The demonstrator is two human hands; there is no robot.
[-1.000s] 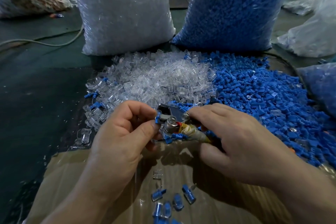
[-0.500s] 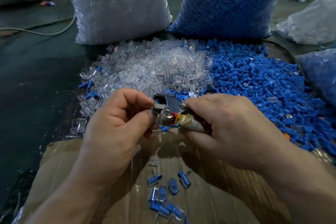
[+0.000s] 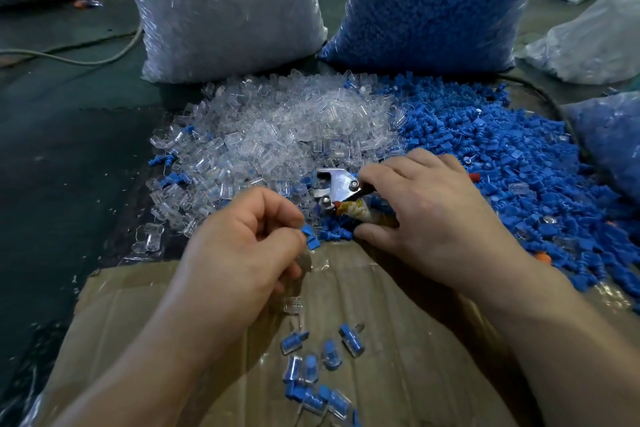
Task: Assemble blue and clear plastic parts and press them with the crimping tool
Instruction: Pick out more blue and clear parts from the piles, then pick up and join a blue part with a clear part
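The left hand [image 3: 242, 253] pinches a blue part [image 3: 309, 238] between thumb and curled forefinger, just over the cardboard's [image 3: 398, 305] far edge. Beside it, the right hand [image 3: 429, 218] is wrapped round the taped handles of the crimper [image 3: 337, 184], whose metal head points left where the clear pile [image 3: 284, 135] meets the blue pile [image 3: 502, 163]. Joined pieces [image 3: 325, 357] lie scattered on the cardboard, and a clear bag [image 3: 225, 7] and a blue bag [image 3: 433, 0] stand behind the piles.
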